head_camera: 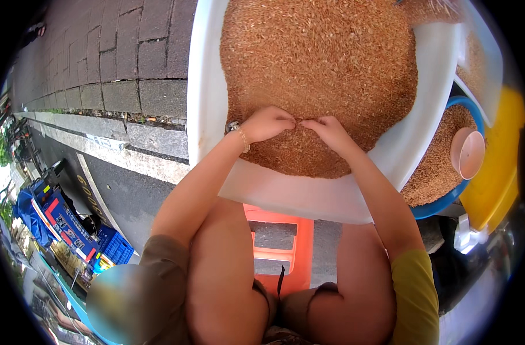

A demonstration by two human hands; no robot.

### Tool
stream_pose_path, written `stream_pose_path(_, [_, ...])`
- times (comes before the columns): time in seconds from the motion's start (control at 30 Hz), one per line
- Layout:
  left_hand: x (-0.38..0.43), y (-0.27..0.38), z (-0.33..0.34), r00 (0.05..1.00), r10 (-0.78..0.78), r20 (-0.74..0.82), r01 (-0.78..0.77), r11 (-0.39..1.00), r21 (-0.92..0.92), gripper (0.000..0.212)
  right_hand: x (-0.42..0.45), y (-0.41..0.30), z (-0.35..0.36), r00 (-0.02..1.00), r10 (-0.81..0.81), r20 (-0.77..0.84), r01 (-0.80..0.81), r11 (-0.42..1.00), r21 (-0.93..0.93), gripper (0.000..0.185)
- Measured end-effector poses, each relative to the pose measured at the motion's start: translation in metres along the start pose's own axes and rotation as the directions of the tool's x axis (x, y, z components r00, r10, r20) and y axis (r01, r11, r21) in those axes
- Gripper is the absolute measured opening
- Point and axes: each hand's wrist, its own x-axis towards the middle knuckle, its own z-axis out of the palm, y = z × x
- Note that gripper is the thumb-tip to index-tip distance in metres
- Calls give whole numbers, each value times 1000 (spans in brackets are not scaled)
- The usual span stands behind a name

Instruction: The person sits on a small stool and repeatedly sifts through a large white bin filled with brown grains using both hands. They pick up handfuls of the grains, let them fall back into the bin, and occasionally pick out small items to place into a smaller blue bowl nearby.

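A large white plastic tub (215, 95) stands before me, holding a broad heap of reddish-brown husked grain (322, 64). Over the near part of the heap, my left hand (271, 123) has thumb and fingertips pinched together; a watch and a beaded bracelet are on its wrist. My right hand (329, 131) is close beside it, thumb against the fingers, the two sets of fingertips nearly touching. Whether a tiny piece lies between the fingertips is too small to tell. Both forearms pass over the tub's near rim.
At the right, a blue basin (465, 101) holds paler grain and a pink cup (469, 153), beside a yellow container (499, 172). Another grain-filled container (493, 64) stands at upper right. A red plastic stool (303, 254) is between my legs. Left are paving, a kerb (150, 164) and blue crates (116, 246).
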Motion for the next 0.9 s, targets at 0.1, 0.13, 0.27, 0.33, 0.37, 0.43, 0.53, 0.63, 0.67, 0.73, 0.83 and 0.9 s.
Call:
stream_pose_path(0.1, [4, -9, -4, 985, -154, 75, 164, 975, -150, 34, 3, -5, -4, 964, 190, 186, -219, 964, 150, 59])
stream_pose_path(0.13, [4, -11, -5, 964, -233, 126, 258, 935, -243, 35, 3, -8, -4, 964, 186, 191, -215, 966, 145, 59])
stream_pose_path(0.27, [-3, 13, -1, 887, -397, 237, 462, 740, -490, 43, 11, -6, -18, 846, 390, 362, -424, 906, 14, 70])
stream_pose_path(0.33, [-3, 26, 2, 797, -577, 179, 603, 743, -289, 50, 16, 0, -23, 792, 450, 412, -473, 880, -53, 72])
stream_pose_path(0.37, [-3, 5, -4, 791, -591, 159, 609, 736, -296, 50, 12, -23, -22, 768, 485, 418, -451, 873, -183, 73])
stream_pose_path(0.43, [12, -48, -6, 793, -545, 272, 609, 700, -373, 53, 14, -37, -18, 748, 519, 414, -415, 852, -318, 73])
stream_pose_path(0.53, [12, -22, 3, 775, -587, 236, 631, 689, -356, 53, 18, -7, -28, 722, 530, 445, -465, 848, -255, 74])
stream_pose_path(0.63, [7, -12, 4, 757, -635, 155, 644, 684, -342, 51, 13, -2, -25, 752, 576, 320, -565, 814, -138, 71])
stream_pose_path(0.67, [9, -18, 4, 759, -633, 152, 641, 686, -345, 51, 15, 6, -26, 734, 577, 357, -595, 801, -72, 70])
stream_pose_path(0.73, [12, -45, 1, 764, -598, 241, 634, 631, -447, 49, 22, 15, -20, 719, 569, 399, -614, 789, -17, 69])
stream_pose_path(0.83, [16, -60, 2, 793, -535, 293, 602, 612, -513, 48, 37, 49, -19, 735, 556, 387, -617, 786, 43, 64])
stream_pose_path(0.9, [18, -33, 4, 791, -512, 336, 611, 616, -498, 48, 47, 83, -29, 690, 400, 604, -612, 767, 192, 72])
